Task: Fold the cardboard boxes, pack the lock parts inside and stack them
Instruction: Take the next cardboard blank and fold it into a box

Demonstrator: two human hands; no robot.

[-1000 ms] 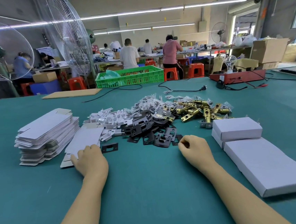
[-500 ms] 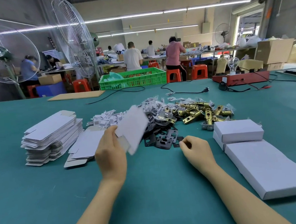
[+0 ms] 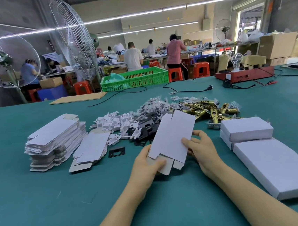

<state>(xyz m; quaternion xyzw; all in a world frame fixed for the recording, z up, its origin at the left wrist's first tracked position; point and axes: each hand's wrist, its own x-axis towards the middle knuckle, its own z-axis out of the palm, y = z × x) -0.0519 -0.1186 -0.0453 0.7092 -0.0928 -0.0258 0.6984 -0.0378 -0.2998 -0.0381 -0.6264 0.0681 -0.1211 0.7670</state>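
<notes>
Fingers of both the left hand (image 3: 146,165) and right hand (image 3: 201,148) are pinching 1 flat box blank (image 3: 171,138) between them, starting the fold; next, I judge, squeezing it open.

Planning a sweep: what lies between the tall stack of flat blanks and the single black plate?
In the head view, a smaller pile of flat blanks lies between tall stack and black plate.

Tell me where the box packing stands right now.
Done: closed white boxes sit at the right, one on top of another. In hand: the left hand and right hand hold one flat blank, not yet folded. Left: a tall blank stack, plus loose black plates and brass latches still unpacked.
</notes>
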